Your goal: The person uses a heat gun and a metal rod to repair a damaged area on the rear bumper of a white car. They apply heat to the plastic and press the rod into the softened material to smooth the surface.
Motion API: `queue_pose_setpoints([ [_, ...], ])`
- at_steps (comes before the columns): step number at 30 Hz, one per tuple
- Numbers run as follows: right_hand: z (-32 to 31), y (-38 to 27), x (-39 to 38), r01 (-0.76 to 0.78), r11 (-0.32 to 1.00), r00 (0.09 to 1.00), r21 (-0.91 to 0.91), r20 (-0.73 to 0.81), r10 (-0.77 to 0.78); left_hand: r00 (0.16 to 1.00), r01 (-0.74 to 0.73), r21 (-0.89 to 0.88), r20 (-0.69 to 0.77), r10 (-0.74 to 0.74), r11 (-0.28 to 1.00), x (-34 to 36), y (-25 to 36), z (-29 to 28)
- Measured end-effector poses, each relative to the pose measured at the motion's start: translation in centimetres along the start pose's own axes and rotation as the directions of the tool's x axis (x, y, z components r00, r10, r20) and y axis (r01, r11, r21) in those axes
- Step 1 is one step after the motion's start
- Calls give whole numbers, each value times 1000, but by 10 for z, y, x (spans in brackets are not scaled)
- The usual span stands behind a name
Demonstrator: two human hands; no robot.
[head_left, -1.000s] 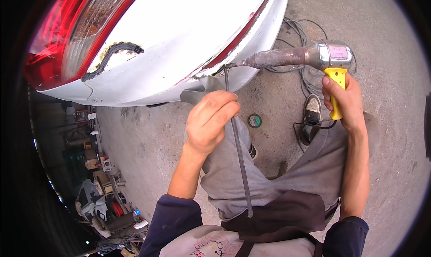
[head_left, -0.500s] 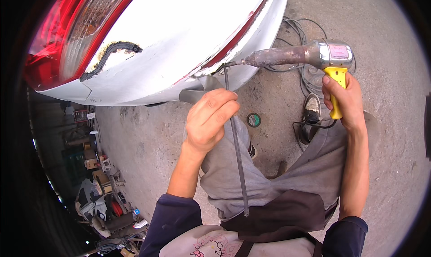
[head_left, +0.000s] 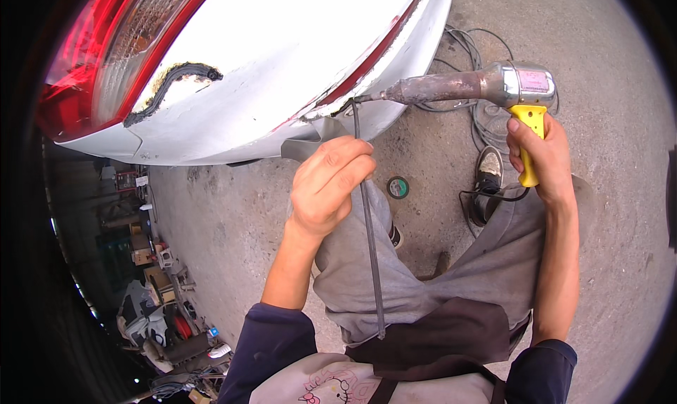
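While a thin dark rod (head_left: 372, 256) is held by the left hand (head_left: 331, 182), its upper end is placed at the lower edge of the white bumper (head_left: 282, 65), near a dark red strip (head_left: 367, 71) along that edge. The rod is pinched between the thumb and fingers of the left hand, which is positioned just below the bumper; its other end is directed downward, away from the bumper. A heat gun (head_left: 451, 88) is held to the right of the bumper, its narrow nozzle aimed at the same edge, close to the rod's upper end; whether they touch cannot be told. Its yellow handle (head_left: 529, 122) is clasped by the right hand (head_left: 546, 154), whose fingers are wrapped around it, well apart from the bumper. A flat grey piece (head_left: 303, 147) is seen between the bumper and the left hand; whether it is also gripped cannot be told. On the bumper's left part, a dark wavy bead (head_left: 166, 90) is seen beside a red-and-clear tail light (head_left: 84, 87). Below the bumper, a round green-and-black disc (head_left: 398, 187) is seen on the floor (head_left: 233, 221).
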State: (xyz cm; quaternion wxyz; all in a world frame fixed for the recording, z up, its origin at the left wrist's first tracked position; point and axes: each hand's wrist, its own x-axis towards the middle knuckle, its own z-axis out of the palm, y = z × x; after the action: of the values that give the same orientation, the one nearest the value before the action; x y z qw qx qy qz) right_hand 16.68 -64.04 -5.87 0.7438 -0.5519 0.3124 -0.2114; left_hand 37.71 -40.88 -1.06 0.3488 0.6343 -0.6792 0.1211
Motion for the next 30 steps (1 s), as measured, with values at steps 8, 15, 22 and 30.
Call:
queue_pose_setpoints([
  [8, 0, 1, 1, 7, 1000, 1000, -6, -2, -7, 1000, -17, 4, 19, 17, 1000, -3, -3, 0],
  [15, 0, 0, 0, 9, 1000, 1000, -7, 4, -9, 1000, -20, 4, 19, 20, 1000, -3, -4, 0],
  [22, 1, -1, 0, 10, 1000, 1000, -19, 1, -10, 1000, -17, 6, 10, 17, 1000, 1, -3, 2],
  [30, 0, 0, 0, 6, 1000, 1000, -6, 1, -6, 1000, -23, -2, 8, 23, 1000, 1, -5, 2],
])
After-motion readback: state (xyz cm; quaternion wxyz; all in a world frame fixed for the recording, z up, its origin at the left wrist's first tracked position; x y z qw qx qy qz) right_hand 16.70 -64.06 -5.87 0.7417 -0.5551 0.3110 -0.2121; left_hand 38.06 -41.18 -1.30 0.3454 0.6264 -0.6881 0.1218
